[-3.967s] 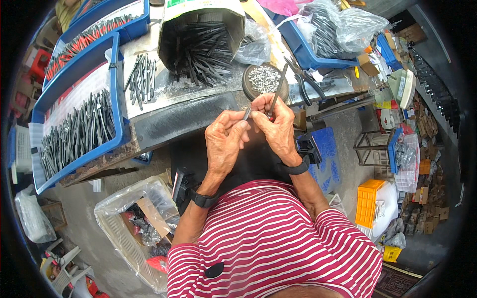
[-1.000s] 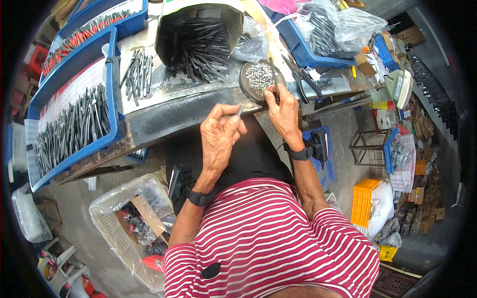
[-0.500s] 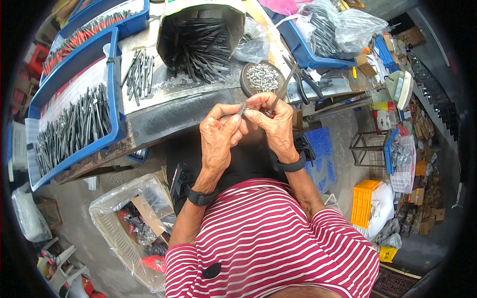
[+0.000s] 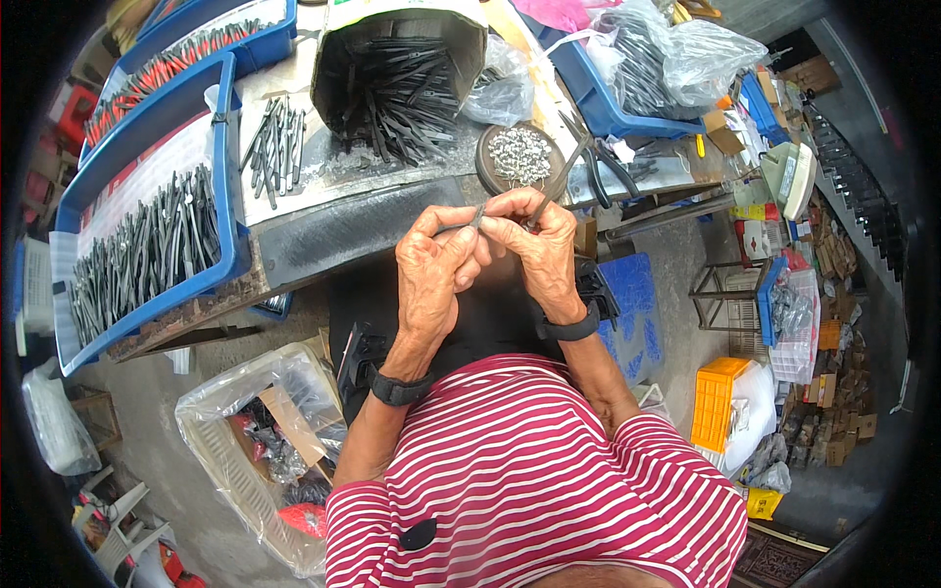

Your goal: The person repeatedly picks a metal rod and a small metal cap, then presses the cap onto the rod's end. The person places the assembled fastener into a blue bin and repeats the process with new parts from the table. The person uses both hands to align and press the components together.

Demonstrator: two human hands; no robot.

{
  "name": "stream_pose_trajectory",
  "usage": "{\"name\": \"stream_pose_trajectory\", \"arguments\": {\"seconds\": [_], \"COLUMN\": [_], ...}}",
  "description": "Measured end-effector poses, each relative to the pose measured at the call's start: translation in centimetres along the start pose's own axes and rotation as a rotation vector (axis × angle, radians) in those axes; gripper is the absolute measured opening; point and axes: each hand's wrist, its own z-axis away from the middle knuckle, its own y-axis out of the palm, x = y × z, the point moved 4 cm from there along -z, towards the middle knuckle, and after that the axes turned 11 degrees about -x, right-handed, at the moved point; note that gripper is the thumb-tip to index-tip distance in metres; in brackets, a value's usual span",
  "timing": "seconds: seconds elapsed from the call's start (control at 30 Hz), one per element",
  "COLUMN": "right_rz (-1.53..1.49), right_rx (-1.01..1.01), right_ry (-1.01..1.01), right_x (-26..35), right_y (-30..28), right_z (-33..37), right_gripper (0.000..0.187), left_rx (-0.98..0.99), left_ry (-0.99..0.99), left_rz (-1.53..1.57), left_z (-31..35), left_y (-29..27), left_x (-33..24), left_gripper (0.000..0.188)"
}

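Note:
My left hand (image 4: 431, 257) pinches a slim dark metal piece (image 4: 478, 216) between thumb and forefinger, at the front edge of the bench. My right hand (image 4: 545, 247) meets it there, thumb and forefinger closed at the same piece. A long, narrow dark tool (image 4: 563, 180) also lies in my right hand and points up toward the bench; its kind is unclear. Just beyond the fingers stands a round dish (image 4: 487, 176) heaped with small shiny metal parts (image 4: 520, 154). Dark pliers (image 4: 610, 174) lie to its right.
An open container (image 4: 470, 59) of slim black parts lies on the bench (image 4: 363, 220). Several similar parts (image 4: 277, 147) are left of it. Blue trays (image 4: 231, 186) of parts stand at left, another blue tray (image 4: 578, 83) at right. Below is a plastic-lined crate (image 4: 221, 431).
The dark tool in my right hand has tilted slightly, and its red part no longer shows. The piece at my fingertips has turned a little. Both hands stay nearly in place.

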Motion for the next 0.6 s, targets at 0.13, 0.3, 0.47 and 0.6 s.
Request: {"name": "stream_pose_trajectory", "arguments": {"seconds": [0.13, 0.3, 0.47, 0.6], "right_rz": [-0.003, 0.041, 0.072, 0.067], "right_rx": [-0.004, -0.026, -0.047, -0.054], "right_ry": [-0.004, -0.029, -0.067, -0.096], "right_x": [0.03, 0.23, 0.38, 0.41], "right_y": [0.00, -0.11, -0.17, -0.27], "right_z": [0.01, 0.11, 0.13, 0.03], "right_gripper": [0.009, 0.009, 0.009, 0.010], "left_rx": [0.001, -0.011, -0.001, -0.013], "left_ry": [-0.015, -0.014, -0.025, -0.071], "left_rz": [0.021, 0.016, 0.010, 0.007], "left_z": [-0.02, -0.03, 0.00, 0.07], "left_y": [-0.01, -0.07, -0.06, -0.12], "left_x": [0.09, 0.15, 0.19, 0.27], "left_gripper": [0.017, 0.017, 0.017, 0.016]}}
